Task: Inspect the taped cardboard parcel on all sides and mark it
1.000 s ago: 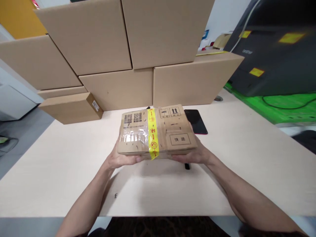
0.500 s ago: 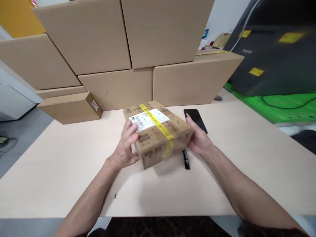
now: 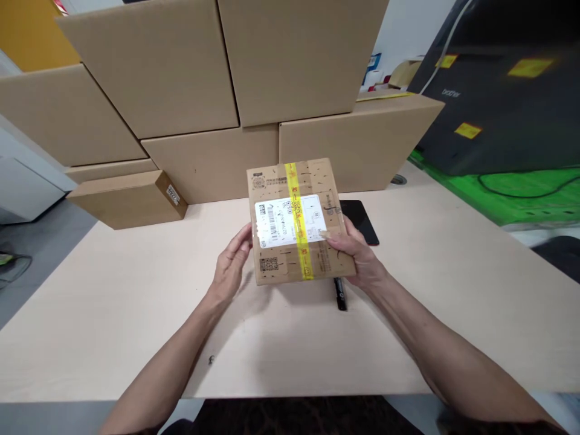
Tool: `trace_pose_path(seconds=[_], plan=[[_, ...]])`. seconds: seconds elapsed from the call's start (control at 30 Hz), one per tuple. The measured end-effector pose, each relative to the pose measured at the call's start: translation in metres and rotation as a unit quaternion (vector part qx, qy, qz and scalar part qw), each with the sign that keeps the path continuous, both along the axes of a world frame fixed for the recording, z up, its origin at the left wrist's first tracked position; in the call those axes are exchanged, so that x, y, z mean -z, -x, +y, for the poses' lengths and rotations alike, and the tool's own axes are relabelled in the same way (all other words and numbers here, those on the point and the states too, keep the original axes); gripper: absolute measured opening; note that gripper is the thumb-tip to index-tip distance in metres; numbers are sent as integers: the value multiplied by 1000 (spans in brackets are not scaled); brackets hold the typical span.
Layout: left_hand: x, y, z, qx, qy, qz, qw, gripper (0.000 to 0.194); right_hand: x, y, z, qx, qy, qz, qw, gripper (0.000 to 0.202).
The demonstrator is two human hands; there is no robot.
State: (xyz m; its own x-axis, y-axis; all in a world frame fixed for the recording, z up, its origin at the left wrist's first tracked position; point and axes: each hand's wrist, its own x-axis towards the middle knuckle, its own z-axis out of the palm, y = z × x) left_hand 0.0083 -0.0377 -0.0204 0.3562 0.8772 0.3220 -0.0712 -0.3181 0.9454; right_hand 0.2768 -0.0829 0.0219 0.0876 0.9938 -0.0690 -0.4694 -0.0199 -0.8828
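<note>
Presently | one parcel (image 3: 299,223) | right fingers (image 3: 343,243) clasping it | left fingers (image 3: 238,241) half-curled alongside, hold unclear | one phone (image 3: 362,220)

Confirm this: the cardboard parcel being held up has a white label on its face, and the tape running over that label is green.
Not quite: the tape is yellow, not green, as the head view shows. It does run over the white label on the held cardboard parcel.
</note>
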Motion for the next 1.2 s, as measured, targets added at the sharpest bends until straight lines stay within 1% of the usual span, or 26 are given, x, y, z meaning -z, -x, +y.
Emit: trace_pose_path(seconds=[0.03,0.07,0.13,0.2,0.33,0.43,0.5,0.57,0.7,0.8,0.87,0.93,1.07,1.13,1.2], plan=[[-4,-2,-3,23,72,-23,997,67,2,2,-1,7,-14,-7,1000,77],[-9,-3,-6,47,120,-39,991,78,5,3,-1,7,-26,-10,1000,81],[-17,-6,-11,78,166,-54,982,96,10,7,-2,-5,-40,-8,999,85],[-21,-7,-14,74,182,-61,979,107,14,10,-3,-23,-42,-2,999,87],[-21,-4,-13,42,178,-57,981,108,19,9,-2,-56,-10,0,998,90],[-19,-2,-10,61,178,-31,982,122,17,6,-2,-52,18,1,998,89],[-22,-3,-11,72,192,-23,978,128,16,5,-3,-55,12,-9,998,91],[-29,-7,-15,67,206,-36,975,123,15,7,-5,-67,-19,-23,997,97],[-44,-15,-24,40,198,-78,976,100,16,11,-10,-106,-75,-43,991,109],[-46,-18,-26,52,189,-78,978,94,14,12,-12,-120,-74,-37,989,110],[-44,-17,-25,62,187,-75,977,93,11,11,-13,-106,-71,-24,992,109],[-42,-17,-25,60,173,-84,979,97,9,11,-13,-95,-72,-22,993,108],[-42,-14,-26,36,167,-84,982,106,6,10,-13,-124,-87,-47,987,114],[-43,-13,-28,20,170,-78,982,107,5,10,-15,-135,-94,-54,985,114],[-44,-13,-29,20,162,-75,984,106,3,11,-17,-131,-100,-48,985,112]])
